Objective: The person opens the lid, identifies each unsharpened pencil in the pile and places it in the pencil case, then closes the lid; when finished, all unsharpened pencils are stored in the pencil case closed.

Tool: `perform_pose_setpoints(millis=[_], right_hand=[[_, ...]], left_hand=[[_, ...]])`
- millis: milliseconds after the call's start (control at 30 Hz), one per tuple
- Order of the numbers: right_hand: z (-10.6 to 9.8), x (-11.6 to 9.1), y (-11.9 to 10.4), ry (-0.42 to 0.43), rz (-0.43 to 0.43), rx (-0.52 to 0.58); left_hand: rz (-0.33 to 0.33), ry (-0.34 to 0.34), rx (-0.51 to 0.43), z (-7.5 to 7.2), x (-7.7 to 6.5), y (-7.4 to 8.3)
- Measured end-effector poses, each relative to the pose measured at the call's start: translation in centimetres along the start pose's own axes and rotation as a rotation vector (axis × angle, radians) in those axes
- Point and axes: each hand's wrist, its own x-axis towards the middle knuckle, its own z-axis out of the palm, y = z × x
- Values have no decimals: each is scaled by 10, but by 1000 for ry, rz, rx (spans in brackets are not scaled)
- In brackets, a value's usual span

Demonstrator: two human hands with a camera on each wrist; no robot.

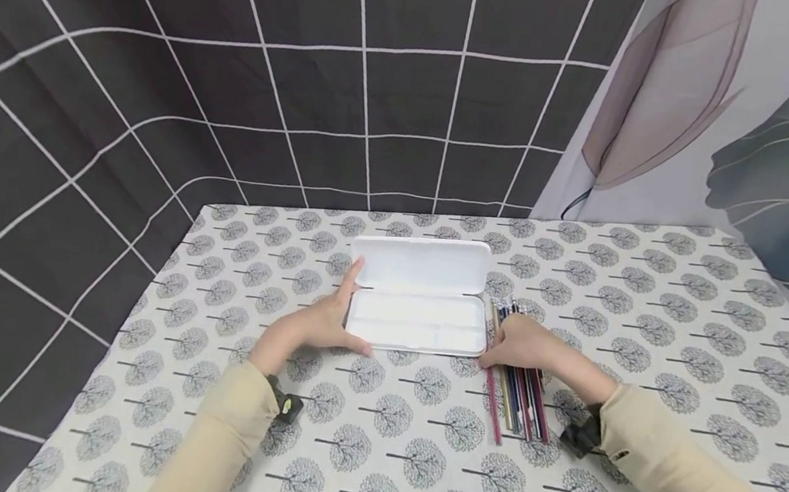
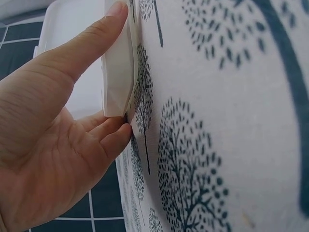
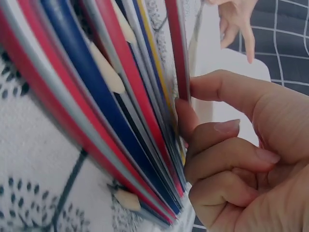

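A white pencil case lies on the table with its lid swung back and its inside bare. My left hand holds the case's left end. In the left wrist view, the thumb lies along the case's front wall and curled fingertips touch its corner. Beside the case's right end, my right hand pinches one red pencil between thumb and index finger, the other fingers curled in. Several red, blue and silver-striped pencils lie in a bundle beneath that hand, some with sharpened wooden tips showing.
A patterned tree-print cloth covers the table. Behind and to the left hangs a dark gridded curtain; a leaf-print curtain hangs at the back right. Each wrist wears a dark strap mount.
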Motion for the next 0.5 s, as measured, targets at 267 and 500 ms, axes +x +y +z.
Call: perform_pose_setpoints(millis=[267, 500], right_hand=[[-31, -10, 6, 25, -11, 96], [-50, 10, 7, 343, -152, 197]], left_hand=[[5, 27, 41, -1, 3, -2], [-7, 90, -14, 3, 2, -4]])
